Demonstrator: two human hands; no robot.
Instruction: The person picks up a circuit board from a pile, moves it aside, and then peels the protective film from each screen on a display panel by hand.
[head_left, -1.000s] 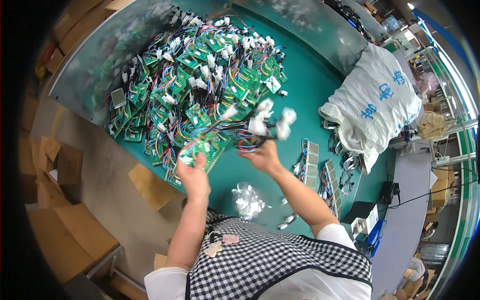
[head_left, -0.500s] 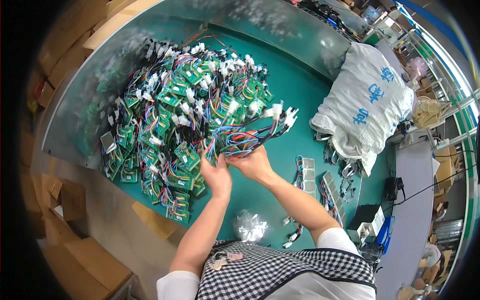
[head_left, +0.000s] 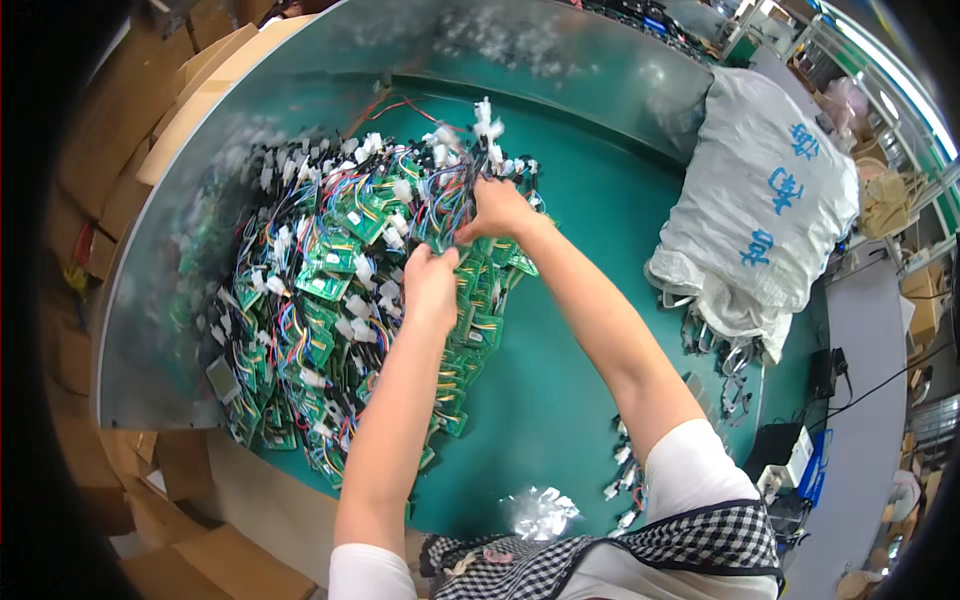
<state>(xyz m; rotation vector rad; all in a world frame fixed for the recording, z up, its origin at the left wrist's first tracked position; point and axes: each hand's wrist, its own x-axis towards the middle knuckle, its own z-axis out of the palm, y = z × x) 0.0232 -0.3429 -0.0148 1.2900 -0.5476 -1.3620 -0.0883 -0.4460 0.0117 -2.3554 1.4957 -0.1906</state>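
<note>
A large heap of green circuit boards (head_left: 328,270) with multicoloured wires and white plugs covers the left half of the green table. Both arms reach over its right part. My right hand (head_left: 500,210) is closed round a bunch of wires (head_left: 462,195), whose white plugs (head_left: 487,125) stick up beyond the fingers. Just nearer to me, my left hand (head_left: 430,288) has its fingers curled in against the same bunch of boards and wires. What exactly its fingertips grip is hidden by the hand.
A low metal wall (head_left: 590,85) curves round the table's far and left sides. At the right lies a white woven sack (head_left: 760,200). Crumpled clear plastic (head_left: 540,512) lies near my apron, and more wired parts (head_left: 628,475) by my right arm. Cardboard boxes (head_left: 235,560) stand lower left.
Both hands have moved away from me with the wire bunch, onto the heap's right part. The plugs pointed right before and now point away. My view has also shifted.
</note>
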